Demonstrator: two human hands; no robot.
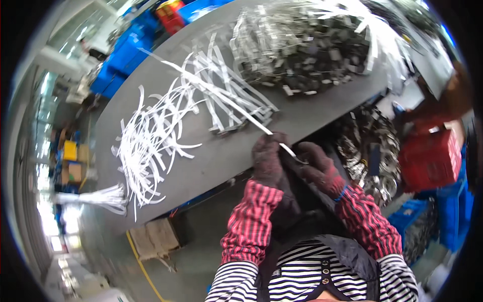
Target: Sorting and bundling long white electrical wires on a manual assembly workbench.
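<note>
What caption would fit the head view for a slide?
Gloved left hand and right hand pull a white strip at a grey table.

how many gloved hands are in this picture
2. The left hand and the right hand meet at the table edge, both on one thin white strip. None other shows.

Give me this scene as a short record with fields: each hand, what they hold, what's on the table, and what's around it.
Left hand: gloved left hand, pinching the near end of a long white strip
Right hand: gloved right hand, gripping the strip's end at a small metal piece
Table: grey table, tilted in the head view
On table, left: loose pile of white strips
On table, far: heap of metal clips
Right of table: red crate
Far left: blue crates
</note>
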